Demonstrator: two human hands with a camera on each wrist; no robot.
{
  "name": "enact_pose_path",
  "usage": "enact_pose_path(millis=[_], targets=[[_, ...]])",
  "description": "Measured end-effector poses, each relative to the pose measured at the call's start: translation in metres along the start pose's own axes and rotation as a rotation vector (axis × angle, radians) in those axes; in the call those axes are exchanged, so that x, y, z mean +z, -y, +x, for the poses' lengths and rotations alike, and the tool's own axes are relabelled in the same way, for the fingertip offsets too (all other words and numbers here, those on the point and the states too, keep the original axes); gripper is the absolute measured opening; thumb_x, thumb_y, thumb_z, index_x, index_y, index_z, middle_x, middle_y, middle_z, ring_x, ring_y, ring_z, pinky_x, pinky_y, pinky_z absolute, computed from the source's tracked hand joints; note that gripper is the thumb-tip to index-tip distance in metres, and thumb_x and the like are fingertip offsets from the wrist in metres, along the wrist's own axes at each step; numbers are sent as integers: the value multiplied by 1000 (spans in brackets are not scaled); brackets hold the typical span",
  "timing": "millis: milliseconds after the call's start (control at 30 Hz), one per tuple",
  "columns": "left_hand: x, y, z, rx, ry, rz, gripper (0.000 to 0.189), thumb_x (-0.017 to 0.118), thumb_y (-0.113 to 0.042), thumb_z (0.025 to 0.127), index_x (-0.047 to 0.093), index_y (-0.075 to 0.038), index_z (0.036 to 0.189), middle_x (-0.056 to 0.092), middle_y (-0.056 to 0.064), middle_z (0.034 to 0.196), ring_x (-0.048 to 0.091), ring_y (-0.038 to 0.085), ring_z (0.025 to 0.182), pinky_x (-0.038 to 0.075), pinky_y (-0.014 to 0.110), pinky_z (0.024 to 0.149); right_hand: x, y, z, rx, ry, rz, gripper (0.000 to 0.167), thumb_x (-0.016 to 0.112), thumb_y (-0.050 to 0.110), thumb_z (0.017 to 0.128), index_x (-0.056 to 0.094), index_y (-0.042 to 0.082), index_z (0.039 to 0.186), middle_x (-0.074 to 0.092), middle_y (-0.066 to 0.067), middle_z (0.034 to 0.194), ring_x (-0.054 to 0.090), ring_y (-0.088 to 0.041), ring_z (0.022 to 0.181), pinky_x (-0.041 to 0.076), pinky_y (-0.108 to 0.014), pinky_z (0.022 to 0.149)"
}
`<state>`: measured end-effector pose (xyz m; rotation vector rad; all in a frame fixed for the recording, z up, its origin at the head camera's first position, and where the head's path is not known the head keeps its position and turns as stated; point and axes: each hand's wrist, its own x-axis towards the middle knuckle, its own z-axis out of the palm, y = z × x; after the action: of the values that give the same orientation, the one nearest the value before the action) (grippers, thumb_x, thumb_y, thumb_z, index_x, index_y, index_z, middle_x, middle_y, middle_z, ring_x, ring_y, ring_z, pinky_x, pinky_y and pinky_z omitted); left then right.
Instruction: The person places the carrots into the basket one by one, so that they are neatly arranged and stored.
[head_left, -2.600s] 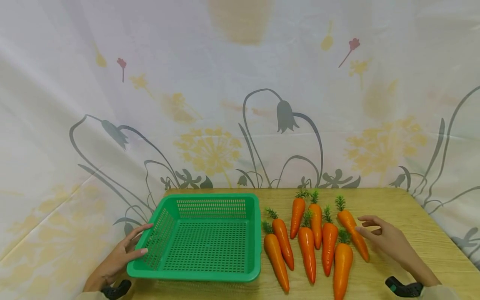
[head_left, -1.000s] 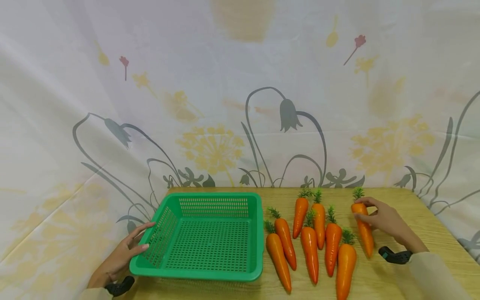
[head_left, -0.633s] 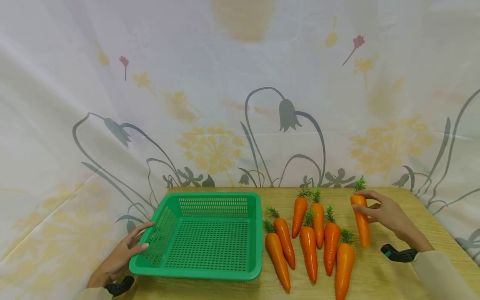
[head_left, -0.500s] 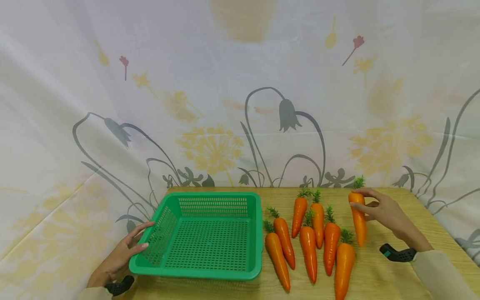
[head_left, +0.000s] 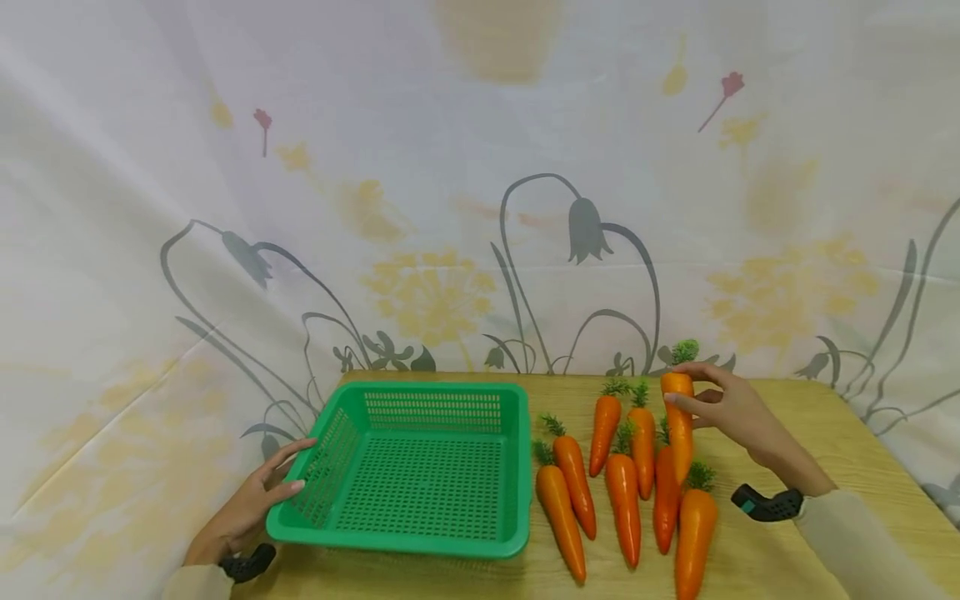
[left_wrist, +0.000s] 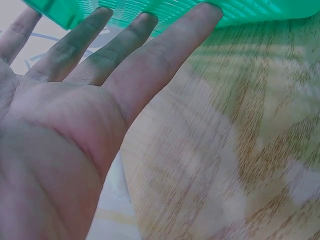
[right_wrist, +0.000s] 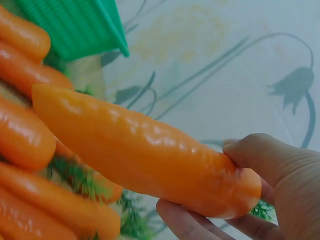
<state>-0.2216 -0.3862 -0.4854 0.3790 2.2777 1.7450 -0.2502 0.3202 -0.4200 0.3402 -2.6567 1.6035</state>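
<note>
A carrot [head_left: 678, 425] with a green leafy top hangs tip-down in my right hand [head_left: 731, 412], pinched near its thick end between thumb and fingers. In the right wrist view the held carrot [right_wrist: 145, 150] lies across the picture, its tip over other carrots. My left hand [head_left: 251, 504] rests against the left side of a green plastic basket [head_left: 397, 543], which holds nothing. Straight, spread fingers [left_wrist: 150, 65] touch the basket's outer wall in the left wrist view. Several more carrots [head_left: 622, 508] lie on the table between the basket and my right hand.
The wooden table [head_left: 787, 450] ends at a hanging curtain [head_left: 465, 208] printed with flowers, close behind the basket and carrots. Each wrist wears a black strap, the right one [head_left: 767, 504] near the nearest carrots.
My right hand has reached the rightmost carrot, gripped it, lifted it off the table and carried it left over the other carrots. The left hand has stayed at the basket.
</note>
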Motion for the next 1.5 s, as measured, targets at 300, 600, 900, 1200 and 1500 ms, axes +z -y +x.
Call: enact_pose_path(millis=[300,600,900,1200,1500], targets=[[1,3,5,4,11,2,63,51,-11,108,22,-13,164,-11,25,169,-15,59,148,11,86,109,31,28,19,-35,51,64,56,73,31,99,51,7,144,56,-21,136,70,-19,103,63,-42,78],[-2,0,4,30,-3,23,62,52,-10,108,24,-11,163,-10,26,168,-14,61,147,8,88,105,68,57,42,-44,107,177,55,76,30,96,53,9,142,56,-19,133,69,-27,101,63,-45,79],[0,1,0,16,-8,13,62,51,-11,108,24,-12,163,-11,28,168,-14,61,148,11,87,107,108,75,56,-39,176,224,55,77,31,95,54,9,141,54,-18,136,66,-30,105,64,-43,78],[1,3,-1,13,2,6,62,50,-11,108,23,-13,164,-11,25,169,-15,61,147,10,87,106,145,93,65,-78,246,288,51,76,26,97,56,9,141,52,-19,134,68,-31,99,63,-50,80],[-1,3,1,29,3,4,61,50,-10,108,23,-12,163,-12,26,168,-16,61,147,9,87,107,184,111,80,-63,287,275,53,79,33,93,58,14,138,52,-15,136,68,-29,97,64,-47,77]])
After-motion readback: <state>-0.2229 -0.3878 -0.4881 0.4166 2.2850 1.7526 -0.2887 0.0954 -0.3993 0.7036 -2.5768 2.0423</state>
